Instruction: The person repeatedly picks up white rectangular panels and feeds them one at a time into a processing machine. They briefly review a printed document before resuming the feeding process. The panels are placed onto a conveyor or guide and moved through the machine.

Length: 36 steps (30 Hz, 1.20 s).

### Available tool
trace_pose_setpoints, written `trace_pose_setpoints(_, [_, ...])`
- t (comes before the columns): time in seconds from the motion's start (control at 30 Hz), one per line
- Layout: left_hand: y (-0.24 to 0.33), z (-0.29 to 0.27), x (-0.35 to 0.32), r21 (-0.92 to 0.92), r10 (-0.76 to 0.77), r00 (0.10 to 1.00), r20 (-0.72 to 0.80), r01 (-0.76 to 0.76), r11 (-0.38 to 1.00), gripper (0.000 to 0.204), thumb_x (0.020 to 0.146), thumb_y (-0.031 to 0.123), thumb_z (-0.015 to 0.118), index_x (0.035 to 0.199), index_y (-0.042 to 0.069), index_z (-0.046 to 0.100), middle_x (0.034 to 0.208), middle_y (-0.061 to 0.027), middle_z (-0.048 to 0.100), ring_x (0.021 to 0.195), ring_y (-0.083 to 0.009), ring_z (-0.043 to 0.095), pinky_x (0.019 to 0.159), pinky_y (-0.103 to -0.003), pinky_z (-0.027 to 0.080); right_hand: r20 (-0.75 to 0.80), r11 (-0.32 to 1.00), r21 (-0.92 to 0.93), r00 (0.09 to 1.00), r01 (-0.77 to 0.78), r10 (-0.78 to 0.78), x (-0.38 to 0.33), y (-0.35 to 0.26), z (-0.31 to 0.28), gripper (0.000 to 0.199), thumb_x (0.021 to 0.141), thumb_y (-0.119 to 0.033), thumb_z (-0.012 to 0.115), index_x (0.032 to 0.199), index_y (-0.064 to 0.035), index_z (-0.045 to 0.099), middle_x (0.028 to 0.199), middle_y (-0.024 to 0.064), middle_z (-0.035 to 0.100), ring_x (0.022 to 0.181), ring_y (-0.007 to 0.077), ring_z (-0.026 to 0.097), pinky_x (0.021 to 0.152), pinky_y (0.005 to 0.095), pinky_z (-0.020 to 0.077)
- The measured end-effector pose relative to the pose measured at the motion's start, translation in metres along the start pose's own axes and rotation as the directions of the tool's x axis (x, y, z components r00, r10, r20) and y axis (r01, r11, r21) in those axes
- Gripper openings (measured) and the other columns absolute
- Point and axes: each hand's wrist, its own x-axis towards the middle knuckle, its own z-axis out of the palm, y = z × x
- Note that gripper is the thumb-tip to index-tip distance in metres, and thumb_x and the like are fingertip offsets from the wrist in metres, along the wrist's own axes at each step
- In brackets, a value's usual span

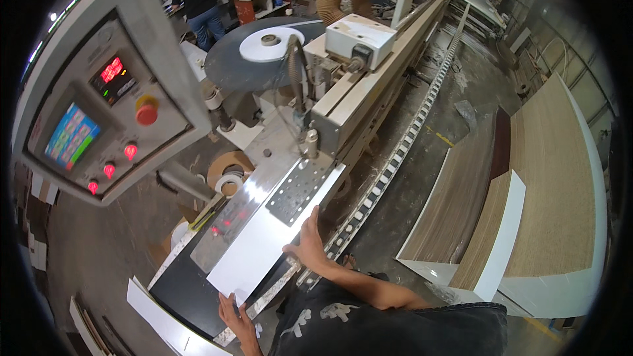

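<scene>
A long white panel (264,247) lies flat on the metal infeed table of an edge-banding machine, its far end reaching the machine's mouth. My right hand (308,245) rests along the panel's right edge, thumb and fingers spread apart. At the panel's near end, my left hand (236,315) touches the corner with its fingers apart. A dark perforated plate (300,191) sits beside the panel's far part. Both hands are open, neither wrapped around anything.
A control box (112,99) with a screen, lit red buttons and a red stop knob stands at the left. Behind it a white edge-band roll (270,44) lies on a dark disc. A roller rail (402,148) runs beside the machine. Wood-grain panels (547,211) lean at the right. A person (196,0) stands far back.
</scene>
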Motion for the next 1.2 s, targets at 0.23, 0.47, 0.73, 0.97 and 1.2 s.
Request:
trace_pose_setpoints(0.23, [0.049,0.045,0.034,0.159,0.067,0.997,0.029,-0.071,0.985,0.037,0.099,0.034,0.065,0.123,0.007,0.069,0.146,-0.0254,0.059,0.148,-0.0388,0.043,0.122,-0.063,0.017,-0.011,1.0,0.007,1.0,0.015,-0.015,0.049,0.045,-0.039,0.12,0.073,-0.034,0.093,0.142,0.0316,0.019,0.161,0.0472,-0.009,0.154,0.0593,0.001,0.128,0.048,0.0202])
trace_pose_setpoints(0.47, [0.097,0.091,0.071,0.181,0.196,0.979,0.05,-0.202,0.963,0.069,0.091,0.027,0.073,0.144,-0.01,0.051,0.11,0.0017,0.077,0.144,-0.0375,0.047,0.122,-0.069,0.012,-0.065,0.965,0.098,0.966,-0.241,0.248,0.074,0.067,-0.078,0.108,0.088,-0.042,0.081,0.154,0.0188,0.021,0.164,0.0403,0.016,0.156,0.047,0.019,0.127,0.0447,0.0243])
trace_pose_setpoints(0.73, [0.166,0.126,0.118,-0.103,0.315,0.942,0.117,-0.304,0.947,0.037,0.083,0.024,0.081,0.114,0.007,0.069,0.105,-0.0162,0.073,0.138,-0.0425,0.051,0.124,-0.066,0.015,0.404,0.527,0.716,0.887,-0.458,0.222,-0.006,0.005,-0.023,0.106,0.102,-0.069,0.049,0.165,0.0045,0.006,0.172,0.0197,0.013,0.16,0.0264,0.009,0.128,0.0369,0.0127])
trace_pose_setpoints(0.97, [0.16,0.069,0.124,-0.36,0.487,0.799,0.354,-0.364,0.859,0.053,0.088,0.026,0.079,0.134,0.005,0.063,0.143,-0.0227,0.062,0.145,-0.0452,0.044,0.124,-0.065,0.014,0.317,0.241,0.882,0.888,-0.405,0.333,0.054,-0.006,-0.042,0.113,0.097,-0.084,0.031,0.166,-0.0041,-0.009,0.174,0.0219,-0.008,0.161,0.0313,-0.008,0.129,0.0459,-0.0037])
trace_pose_setpoints(1.2, [0.194,0.045,0.029,-0.667,0.608,0.734,0.303,-0.292,0.685,0.04,0.09,0.018,0.075,0.127,0.003,0.068,0.123,-0.0215,0.07,0.111,-0.0405,0.064,0.099,-0.046,0.047,0.18,0.125,0.955,0.862,-0.268,0.473,0.042,0.052,-0.091,0.122,0.089,-0.089,0.041,0.167,-0.0058,-0.003,0.173,0.0197,0.016,0.16,0.0331,0.016,0.13,0.048,0.0143])
